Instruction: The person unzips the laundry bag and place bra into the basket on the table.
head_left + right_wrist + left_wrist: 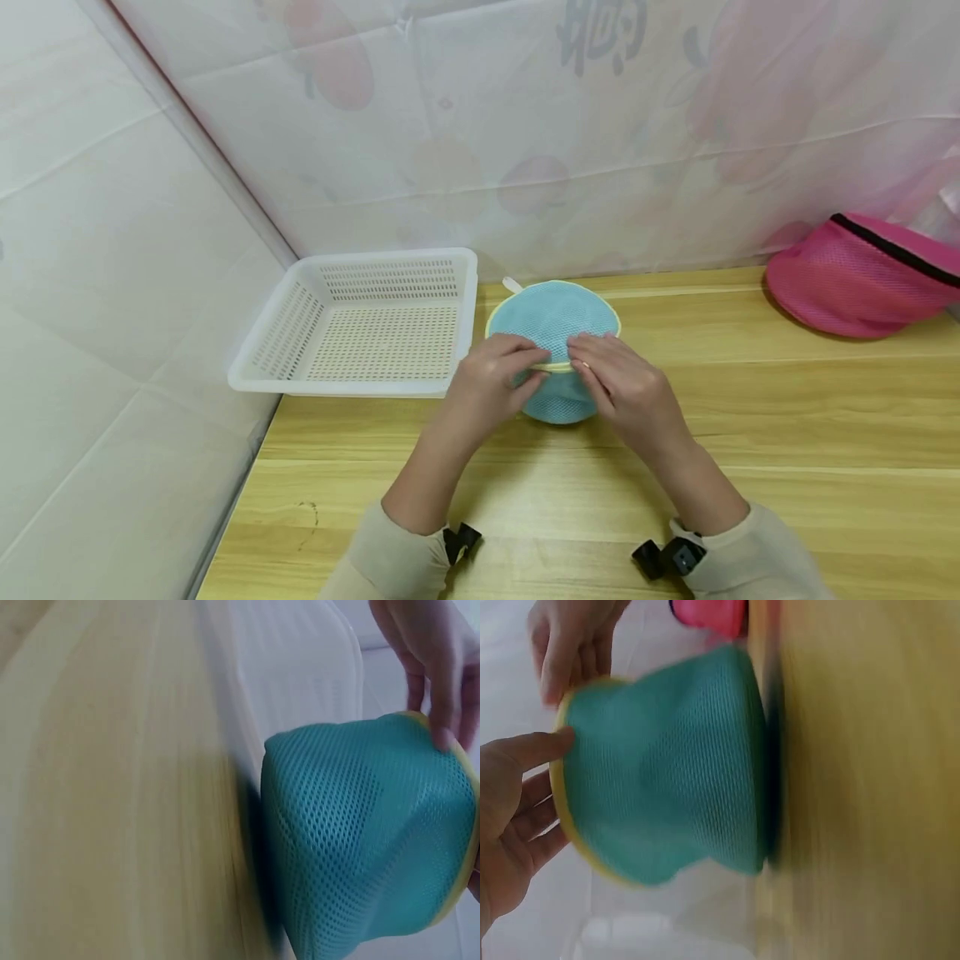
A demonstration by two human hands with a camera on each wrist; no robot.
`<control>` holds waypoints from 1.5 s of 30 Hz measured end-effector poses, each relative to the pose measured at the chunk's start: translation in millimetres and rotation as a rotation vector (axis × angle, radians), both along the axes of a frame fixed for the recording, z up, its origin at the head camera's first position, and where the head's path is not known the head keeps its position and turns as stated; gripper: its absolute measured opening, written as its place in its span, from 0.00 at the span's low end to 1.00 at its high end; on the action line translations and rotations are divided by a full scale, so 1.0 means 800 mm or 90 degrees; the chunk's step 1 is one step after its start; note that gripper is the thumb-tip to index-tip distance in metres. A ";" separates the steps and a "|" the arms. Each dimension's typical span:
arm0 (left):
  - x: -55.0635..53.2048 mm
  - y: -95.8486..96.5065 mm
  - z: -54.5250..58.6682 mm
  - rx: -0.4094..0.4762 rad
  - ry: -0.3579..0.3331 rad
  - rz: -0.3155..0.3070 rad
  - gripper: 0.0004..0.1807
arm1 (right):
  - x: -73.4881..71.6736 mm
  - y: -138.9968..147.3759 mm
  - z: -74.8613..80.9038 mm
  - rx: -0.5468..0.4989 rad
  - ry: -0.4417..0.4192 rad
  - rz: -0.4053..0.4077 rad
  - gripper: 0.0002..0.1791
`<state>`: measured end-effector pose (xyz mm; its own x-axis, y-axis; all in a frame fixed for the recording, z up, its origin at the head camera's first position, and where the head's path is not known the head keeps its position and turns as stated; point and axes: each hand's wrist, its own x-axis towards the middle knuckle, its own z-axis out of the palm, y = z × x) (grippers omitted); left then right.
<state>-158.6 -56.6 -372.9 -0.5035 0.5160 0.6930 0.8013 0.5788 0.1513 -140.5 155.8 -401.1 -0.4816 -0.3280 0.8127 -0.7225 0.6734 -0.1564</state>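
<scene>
Beige sleeves (390, 554) nearest, between 7 and 8 o'clock and between 4 and 5 on a dial centred on the blue mesh bag (551, 312). Black devices (461, 543) at both cuffs. Underneath, a wood-grain tabletop (862, 433), with a small dark mark (309, 521) toward 8 o'clock.

Next out, left hand (491, 379) at 8 o'clock, pinching the bag's yellow trim (553, 367) between thumb and fingers. Right hand (630, 383) at 4 o'clock, thumb and fingers bent together on the same trim. Between both hands, the bag itself, upright, base in shadow at the tabletop. White tab (512, 285) at its far edge, 11 o'clock.

Just beside at 9 o'clock, a white slotted basket (352, 388). Well apart, a little above 3 o'clock, a pink mesh bag (855, 283) with black edging (900, 252).

Farthest, at 12 o'clock, a hanging sheet (480, 158) with faded fruit shapes.
</scene>
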 end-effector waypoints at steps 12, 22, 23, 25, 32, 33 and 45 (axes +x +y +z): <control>0.002 0.007 -0.002 0.024 -0.011 -0.007 0.03 | 0.003 -0.003 0.003 0.008 0.011 0.013 0.22; -0.003 -0.012 0.000 0.058 -0.064 0.035 0.05 | 0.001 0.004 0.006 0.008 0.014 0.010 0.23; -0.004 -0.014 0.000 0.064 -0.073 0.041 0.05 | 0.002 0.005 0.006 0.006 0.014 0.009 0.23; -0.006 -0.017 0.000 0.073 -0.090 0.053 0.05 | 0.002 0.006 0.006 0.002 0.011 0.008 0.23; -0.006 -0.020 0.001 0.032 -0.102 0.078 0.07 | 0.001 0.005 0.002 -0.008 0.017 0.016 0.24; -0.004 -0.019 0.002 0.021 -0.092 0.077 0.08 | 0.001 0.005 0.001 -0.008 0.013 0.016 0.24; 0.013 0.014 -0.002 -0.049 -0.009 0.020 0.07 | 0.006 -0.007 -0.003 0.021 0.013 0.027 0.21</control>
<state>-147.9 -45.5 -374.2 -0.5296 0.5514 0.6446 0.7805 0.6143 0.1158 -136.0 150.4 -403.5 -0.4494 -0.3745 0.8110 -0.7538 0.6461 -0.1193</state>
